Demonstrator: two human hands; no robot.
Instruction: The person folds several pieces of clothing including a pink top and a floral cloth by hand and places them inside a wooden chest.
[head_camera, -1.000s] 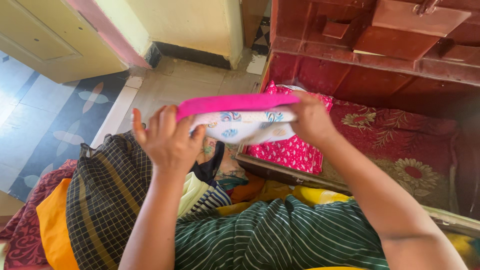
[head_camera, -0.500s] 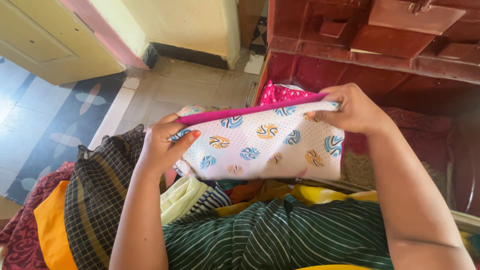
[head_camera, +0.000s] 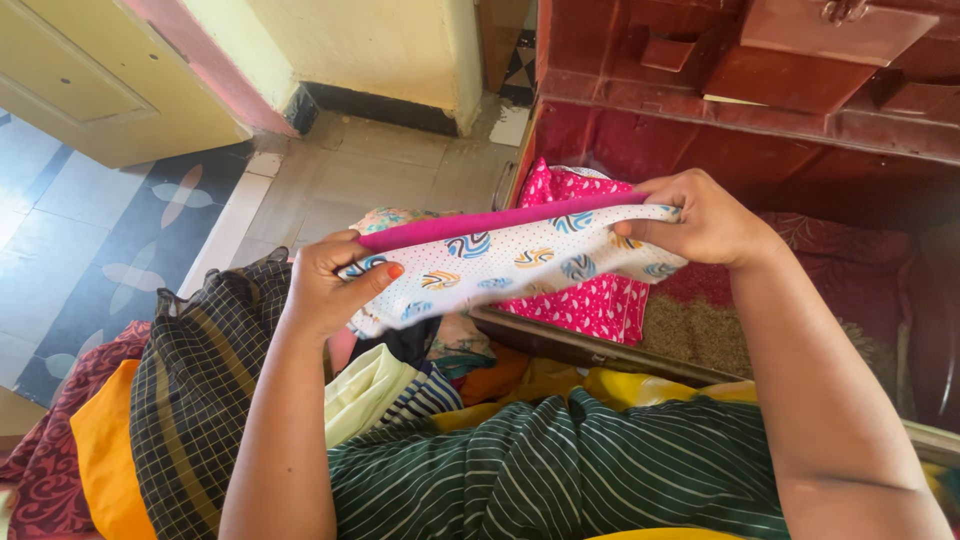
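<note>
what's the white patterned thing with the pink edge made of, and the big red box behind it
Patterned piece: looks like thin woven fabric, matte; it sags and creases between the left hand and right hand. Red box: probably painted metal, faintly glossy with hard pressed ridges, though wood can't be excluded.

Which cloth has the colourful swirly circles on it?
The white dotted cloth with the pink border, held up between the left hand and right hand. The pink cloth below has small white shapes; the dark cloth is checked.
</note>
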